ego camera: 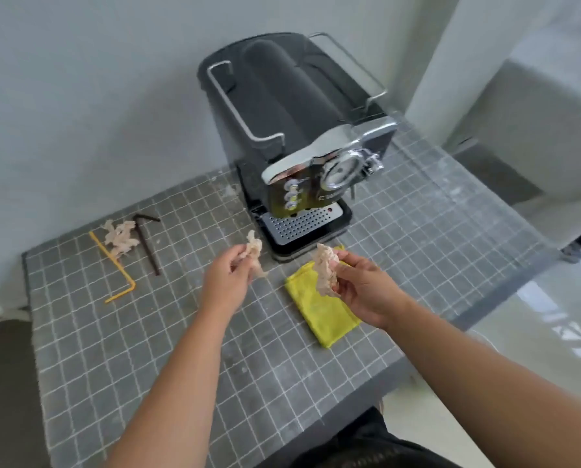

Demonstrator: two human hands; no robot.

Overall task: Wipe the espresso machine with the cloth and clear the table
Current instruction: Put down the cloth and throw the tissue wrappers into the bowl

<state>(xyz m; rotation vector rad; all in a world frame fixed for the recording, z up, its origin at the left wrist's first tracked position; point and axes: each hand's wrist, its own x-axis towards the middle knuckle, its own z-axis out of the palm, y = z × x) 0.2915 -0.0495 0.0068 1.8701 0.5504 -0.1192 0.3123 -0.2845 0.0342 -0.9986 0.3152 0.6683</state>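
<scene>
A person stands at a grey tiled table (147, 349), clearing litter. The left hand (226, 273) pinches a crumpled tissue scrap (253, 248); the right hand (363, 288) pinches a second scrap (326, 270). Just beneath the right hand, at frame centre, the yellow cloth (323, 312) lies flat before the black espresso machine (292, 130). At left, well apart, lie a third scrap (120, 236), a yellow straw (113, 265) and a dark straw (147, 243). These likely need gathering next. Whether the machine is already wiped cannot be told; its back is hidden.
</scene>
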